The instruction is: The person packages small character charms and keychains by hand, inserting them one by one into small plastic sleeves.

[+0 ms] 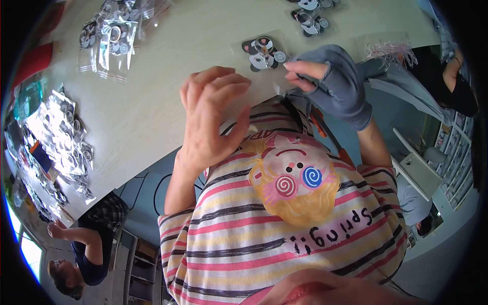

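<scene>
My left hand [211, 117] is bare and hovers over the near edge of the table, its fingers loosely bent and the thumb apart, holding nothing I can see. My right hand [335, 86] wears a grey fingerless glove. Its thumb and forefinger point left with a small gap between them. Just beyond both hands, a panda-shaped keychain [262, 62] in black and white, with a metal ring and a round piece, lies in a clear plastic bag. A small whitish scrap of clear plastic [277, 88] sits beside the right fingertips.
More bagged panda keychains [311, 23] lie at the far right, and a pile of them [117, 38] at the far left. Many shiny bags [66, 137] cover the left end. Pinkish strips [391, 53] lie at the right. Another person [94, 244] works at the left.
</scene>
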`<state>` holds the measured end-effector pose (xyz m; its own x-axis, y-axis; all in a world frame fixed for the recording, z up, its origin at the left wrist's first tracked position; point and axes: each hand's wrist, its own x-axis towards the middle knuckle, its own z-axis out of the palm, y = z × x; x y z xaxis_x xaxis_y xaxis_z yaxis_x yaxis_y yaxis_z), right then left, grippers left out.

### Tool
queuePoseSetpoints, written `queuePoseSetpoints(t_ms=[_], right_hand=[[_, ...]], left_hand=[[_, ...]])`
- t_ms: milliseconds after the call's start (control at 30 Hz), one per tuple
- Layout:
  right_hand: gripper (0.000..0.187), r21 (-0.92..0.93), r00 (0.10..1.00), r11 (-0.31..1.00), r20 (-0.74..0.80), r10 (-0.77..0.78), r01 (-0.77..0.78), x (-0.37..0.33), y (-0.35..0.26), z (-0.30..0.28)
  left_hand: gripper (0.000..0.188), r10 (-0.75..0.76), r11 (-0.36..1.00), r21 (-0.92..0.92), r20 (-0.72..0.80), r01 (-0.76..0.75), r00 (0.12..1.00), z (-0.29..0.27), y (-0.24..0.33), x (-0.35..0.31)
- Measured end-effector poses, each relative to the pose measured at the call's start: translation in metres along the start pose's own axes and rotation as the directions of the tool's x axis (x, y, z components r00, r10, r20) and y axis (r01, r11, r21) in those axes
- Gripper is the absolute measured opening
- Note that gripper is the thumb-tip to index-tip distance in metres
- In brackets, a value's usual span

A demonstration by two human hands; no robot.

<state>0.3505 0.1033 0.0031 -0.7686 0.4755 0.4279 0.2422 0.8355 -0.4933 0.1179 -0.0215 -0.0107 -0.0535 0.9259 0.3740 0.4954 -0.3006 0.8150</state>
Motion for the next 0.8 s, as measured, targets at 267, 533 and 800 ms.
queuePoseSetpoints(t_ms=[267, 533, 800], right_hand=[[0.039, -0.001, 0.995, 0.995, 0.005, 0.103, -0.103, -0.01, 0.001, 0.008], [0.03, 0.219, 0.79, 0.769, 0.309, 0.529, -0.6, 0.032, -0.018, -0.01], [0.034, 0.202, 0.743, 0.725, 0.329, 0.583, -0.659, 0.036, -0.02, -0.01]], left_hand=[[0.04, 0.078, 0.924, 0.344, 0.262, -0.169, 0.962, 0.007, 0.004, -0.003], [0.038, -0.209, 0.975, 0.078, 0.015, 0.208, 0.978, 0.011, 0.014, -0.011], [0.045, -0.141, 0.975, 0.171, -0.012, 0.141, 0.99, 0.009, 0.008, -0.009]])
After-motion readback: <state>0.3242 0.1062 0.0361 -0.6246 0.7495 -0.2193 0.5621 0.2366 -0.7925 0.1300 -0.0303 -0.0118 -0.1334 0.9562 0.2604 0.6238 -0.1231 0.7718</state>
